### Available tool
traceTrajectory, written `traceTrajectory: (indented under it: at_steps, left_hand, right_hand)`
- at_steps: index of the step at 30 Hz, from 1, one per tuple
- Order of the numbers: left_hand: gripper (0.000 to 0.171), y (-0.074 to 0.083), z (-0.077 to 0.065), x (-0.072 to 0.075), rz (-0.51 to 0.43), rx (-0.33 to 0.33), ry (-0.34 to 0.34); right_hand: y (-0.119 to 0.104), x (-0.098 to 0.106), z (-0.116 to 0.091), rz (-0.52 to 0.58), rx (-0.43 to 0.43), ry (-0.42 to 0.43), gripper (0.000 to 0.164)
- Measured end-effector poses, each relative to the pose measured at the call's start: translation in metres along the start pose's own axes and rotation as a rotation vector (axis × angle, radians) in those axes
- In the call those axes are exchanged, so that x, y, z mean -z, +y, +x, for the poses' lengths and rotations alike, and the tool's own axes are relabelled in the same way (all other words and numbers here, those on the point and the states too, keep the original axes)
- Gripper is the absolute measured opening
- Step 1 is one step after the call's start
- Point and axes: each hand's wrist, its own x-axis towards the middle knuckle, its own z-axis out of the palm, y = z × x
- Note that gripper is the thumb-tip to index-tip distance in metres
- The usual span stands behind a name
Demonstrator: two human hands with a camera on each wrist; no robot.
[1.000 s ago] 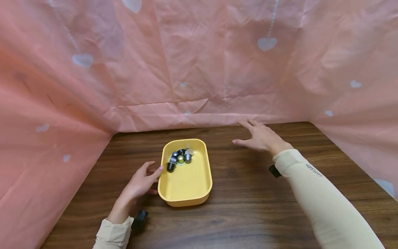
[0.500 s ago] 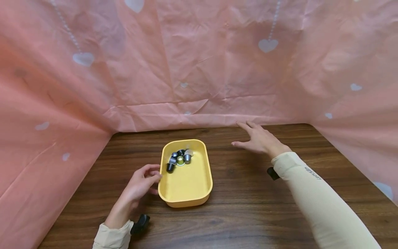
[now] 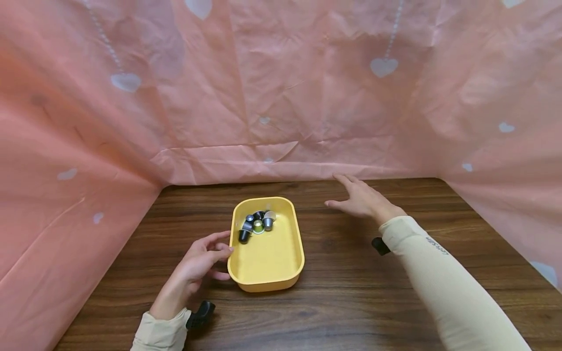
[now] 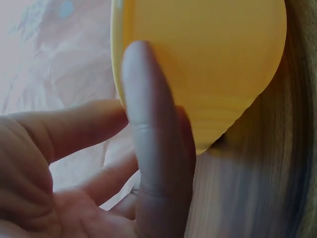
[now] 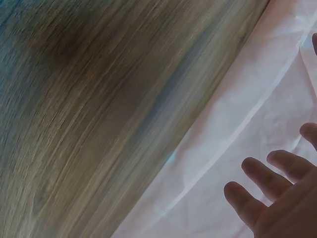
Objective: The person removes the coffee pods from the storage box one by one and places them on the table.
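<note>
Toward the left of the head view, a yellow tray (image 3: 268,263) stands on the wooden table. Several coffee capsules are clustered in its far left part, among them a black capsule (image 3: 244,237), a green capsule (image 3: 258,225) and a grey capsule (image 3: 268,224). My left hand (image 3: 199,261) is at the tray's left side, thumb and fingers loosely bent and touching or very near its wall. In the left wrist view the thumb (image 4: 148,114) covers part of the yellow wall. My right hand (image 3: 362,200) is over the table to the tray's right, fingers spread, holding nothing.
A pink cloth (image 3: 285,107) with pale hearts hangs behind the dark wood table (image 3: 342,292) and along both sides. Each wrist wears a black device (image 3: 201,314). The table's back edge (image 5: 198,124) runs close to the right hand.
My left thumb has slid slightly nearer along the tray's left rim. The right hand has drifted a little toward the left. The view has shifted slightly; the capsules keep their arrangement.
</note>
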Motion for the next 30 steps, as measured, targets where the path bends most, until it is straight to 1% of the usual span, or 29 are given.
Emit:
traceTrajectory:
  at_steps: [6,14,23,30]
  left_hand:
    - [0.059,-0.001,0.001,-0.003,-0.037,0.016,0.021]
    - [0.059,-0.002,0.002,-0.005,-0.055,0.021,0.017]
    - [0.059,-0.001,0.005,-0.007,-0.061,0.021,-0.003]
    - [0.059,-0.001,0.006,-0.007,-0.066,0.014,-0.014]
  right_hand:
    - [-0.004,-0.002,0.002,-0.002,-0.011,-0.012,0.094]
    - [-0.006,-0.003,0.003,-0.022,-0.012,-0.013,0.095]
    - [-0.010,-0.002,0.005,-0.024,0.027,0.004,0.094]
    - [-0.022,-0.002,0.007,-0.007,0.065,0.002,0.089]
